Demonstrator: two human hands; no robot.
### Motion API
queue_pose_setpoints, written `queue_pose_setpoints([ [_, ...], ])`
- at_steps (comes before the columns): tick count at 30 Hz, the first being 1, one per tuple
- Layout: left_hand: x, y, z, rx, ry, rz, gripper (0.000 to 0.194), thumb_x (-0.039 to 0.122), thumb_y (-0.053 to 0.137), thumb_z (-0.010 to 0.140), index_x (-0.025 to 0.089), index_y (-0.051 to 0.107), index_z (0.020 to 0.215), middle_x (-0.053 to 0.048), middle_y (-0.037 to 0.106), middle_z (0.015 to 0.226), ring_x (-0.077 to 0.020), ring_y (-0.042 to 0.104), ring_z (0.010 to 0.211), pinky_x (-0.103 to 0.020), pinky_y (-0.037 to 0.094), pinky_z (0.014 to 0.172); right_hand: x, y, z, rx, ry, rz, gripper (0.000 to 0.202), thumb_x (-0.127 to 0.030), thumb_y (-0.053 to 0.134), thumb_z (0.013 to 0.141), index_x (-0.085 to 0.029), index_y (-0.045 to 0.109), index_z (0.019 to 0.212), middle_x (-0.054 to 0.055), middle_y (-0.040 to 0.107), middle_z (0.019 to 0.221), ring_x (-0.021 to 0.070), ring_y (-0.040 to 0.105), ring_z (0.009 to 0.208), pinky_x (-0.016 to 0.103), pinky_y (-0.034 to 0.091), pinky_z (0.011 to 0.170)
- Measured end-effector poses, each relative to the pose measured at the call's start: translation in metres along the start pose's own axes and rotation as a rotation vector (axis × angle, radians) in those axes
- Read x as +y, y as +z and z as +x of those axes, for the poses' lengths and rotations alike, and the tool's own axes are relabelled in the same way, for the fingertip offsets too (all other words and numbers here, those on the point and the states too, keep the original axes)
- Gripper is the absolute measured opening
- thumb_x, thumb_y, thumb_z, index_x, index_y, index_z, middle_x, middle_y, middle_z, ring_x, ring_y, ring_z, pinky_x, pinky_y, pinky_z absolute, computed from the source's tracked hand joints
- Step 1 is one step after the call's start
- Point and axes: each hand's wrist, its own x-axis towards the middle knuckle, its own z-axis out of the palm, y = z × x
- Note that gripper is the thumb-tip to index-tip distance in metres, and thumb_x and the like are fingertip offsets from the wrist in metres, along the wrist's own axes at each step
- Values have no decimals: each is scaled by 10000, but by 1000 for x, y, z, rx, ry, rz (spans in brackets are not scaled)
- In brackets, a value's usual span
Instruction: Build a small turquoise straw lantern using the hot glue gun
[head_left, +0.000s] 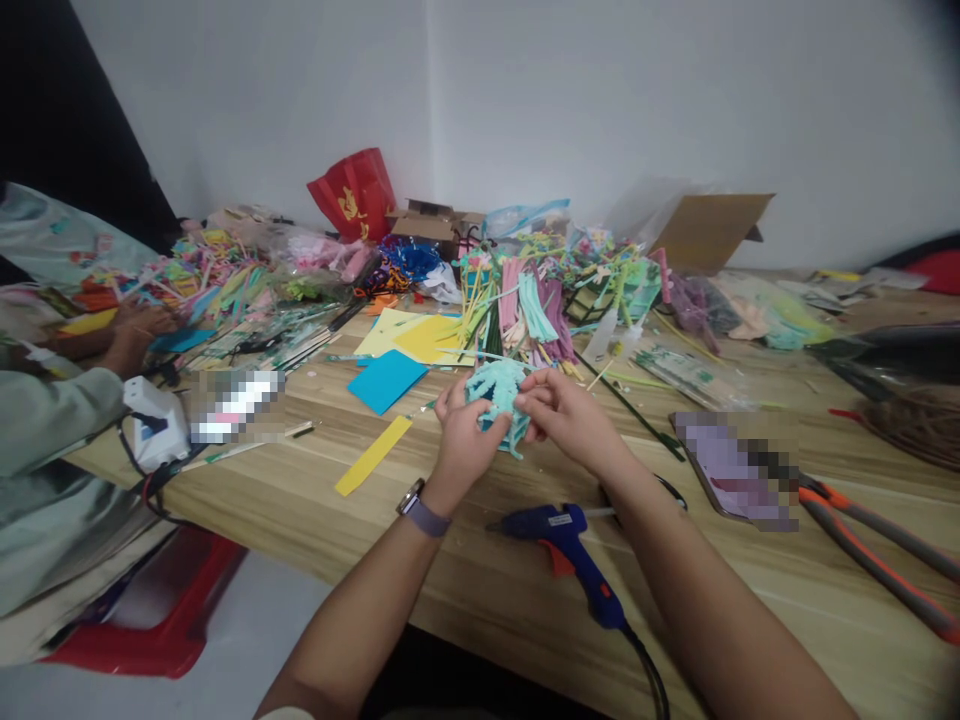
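Wood-grain table (487, 595), spans most of the view. Sleeve (67, 425) of another person at its left end, working separately. Big bundle of pipe cleaners (535, 305) at mid-table, straight ahead; probably put there so stock is reachable from the seat. Pliers (885, 522) at far right, handles toward the near edge, likely for easy pickup. Glue gun (583, 560) lies on its side near the front, nozzle left, grip angled back right: looks parked for a right-hand grab.

Left hand (463, 437): thumb across the front, fingers behind, closed on the piece; reads as the steadying grip. Right hand (556, 408): thumb and index pinched together on its right edge, probably for fine work. Blue sheet (387, 381) flat, beyond the left hand. Mint piece (495, 383) sits between both hands, above the table. Yellow strip (373, 456) lies just left, clear of the wrists.
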Motion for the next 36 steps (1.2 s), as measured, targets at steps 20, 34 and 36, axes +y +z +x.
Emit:
queue_pose_setpoints([
  [20, 2, -2, -2, -14, -23, -20, 165, 293, 628, 802, 173, 646, 691, -108, 456, 1407, -291, 315, 1364, -448, 268, 1124, -1, -3, 1, 93, -121, -488, 367, -424, 473, 844, -221, 490, 538, -31, 442, 427, 139, 422, 455, 263, 275, 488],
  [34, 0, -2, 0, -38, -11, -15, 163, 294, 629, 808, 171, 653, 704, -106, 423, 1443, -294, 309, 1377, -456, 262, 1130, 6, 6, 4, 44, -81, -478, 331, -387, 437, 855, -236, 447, 560, -30, 469, 435, 144, 435, 447, 260, 297, 480],
  [36, -1, -2, 0, -46, 0, -8, 167, 305, 627, 816, 164, 659, 731, -126, 427, 1440, -289, 310, 1383, -450, 249, 1137, 5, 5, 4, 33, -71, -458, 330, -384, 437, 853, -237, 443, 558, -36, 461, 426, 142, 431, 435, 257, 300, 479],
])
